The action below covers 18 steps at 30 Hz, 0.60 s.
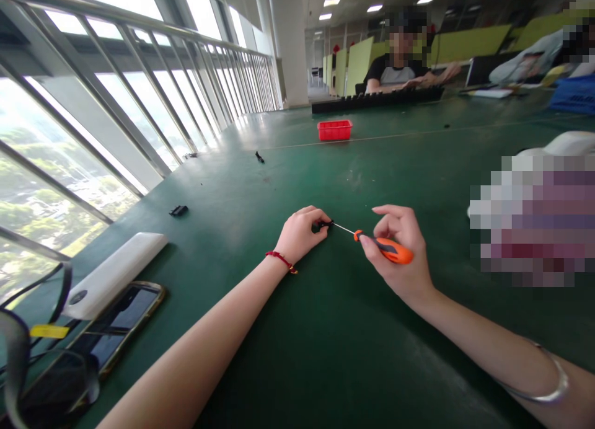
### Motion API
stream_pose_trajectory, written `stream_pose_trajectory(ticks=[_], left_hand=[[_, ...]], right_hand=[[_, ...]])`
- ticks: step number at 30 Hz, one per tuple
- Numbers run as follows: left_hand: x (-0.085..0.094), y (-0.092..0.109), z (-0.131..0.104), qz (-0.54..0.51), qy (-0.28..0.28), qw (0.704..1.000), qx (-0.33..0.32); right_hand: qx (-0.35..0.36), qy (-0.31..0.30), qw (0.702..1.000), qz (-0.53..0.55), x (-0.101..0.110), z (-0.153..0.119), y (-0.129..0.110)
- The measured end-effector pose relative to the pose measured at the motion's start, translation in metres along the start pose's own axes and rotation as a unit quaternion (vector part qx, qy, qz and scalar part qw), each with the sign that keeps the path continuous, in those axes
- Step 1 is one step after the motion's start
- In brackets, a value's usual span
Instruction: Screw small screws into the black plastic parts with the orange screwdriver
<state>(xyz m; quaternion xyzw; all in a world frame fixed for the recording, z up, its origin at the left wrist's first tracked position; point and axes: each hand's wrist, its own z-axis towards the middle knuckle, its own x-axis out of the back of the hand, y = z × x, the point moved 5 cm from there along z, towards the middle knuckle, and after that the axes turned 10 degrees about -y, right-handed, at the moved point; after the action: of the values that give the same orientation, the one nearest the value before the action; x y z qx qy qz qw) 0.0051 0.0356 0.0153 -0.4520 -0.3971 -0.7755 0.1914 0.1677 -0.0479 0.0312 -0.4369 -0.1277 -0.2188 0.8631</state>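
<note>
Left forearm (209,336) and right forearm (483,342) are reaching in from the bottom edge and the lower right of the frame, converging near the centre. There, a small black piece (325,224) is sitting just above the green tabletop (288,330) or touching it; which, I cannot tell. The left hand (301,234) is pinching it between thumb and fingertips. A slim metal shaft (344,228) is pointing at the piece, its tip apparently meeting it. The right hand (409,277) is holding the orange-and-dark screwdriver (395,250) by the handle, thumb pressing on the near side, the other fingers bending loosely beyond it.

The step in hand seems to be setting the tip against the piece; whether it is seated or turning, I cannot tell. Turning the handle would be calling for a firm left pinch, the shaft in line and light pressure, since the tip could be slipping off something so small.

Farther out, a white slab-like device (121,271) and a phone (125,323) are lying lower left, a black part (179,211) is resting beyond them, and a red tray (334,133) is standing upper centre. A person (393,74) is sitting beyond it.
</note>
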Motion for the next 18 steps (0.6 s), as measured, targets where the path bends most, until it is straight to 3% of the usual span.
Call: stream_pose_trajectory(ticks=[3, 8, 14, 18], left_hand=[[0.0003, -0.0001, -0.0003, -0.002, -0.001, 1.000, 0.004], [0.0007, 0.0014, -0.0011, -0.002, -0.001, 1.000, 0.005], [0.0004, 0.0015, -0.0011, -0.010, -0.003, 1.000, 0.007], [0.0006, 0.0004, -0.0011, -0.007, 0.000, 1.000, 0.012]], right_hand=[[-0.016, -0.027, 0.999, -0.031, -0.0022, -0.0006, 0.0012], [0.008, 0.018, 1.000, -0.004, 0.0028, -0.0011, -0.0006], [-0.027, -0.044, 0.999, -0.005, -0.0027, -0.0016, 0.0019], [-0.013, -0.005, 1.000, 0.003, 0.0012, -0.0018, 0.0013]])
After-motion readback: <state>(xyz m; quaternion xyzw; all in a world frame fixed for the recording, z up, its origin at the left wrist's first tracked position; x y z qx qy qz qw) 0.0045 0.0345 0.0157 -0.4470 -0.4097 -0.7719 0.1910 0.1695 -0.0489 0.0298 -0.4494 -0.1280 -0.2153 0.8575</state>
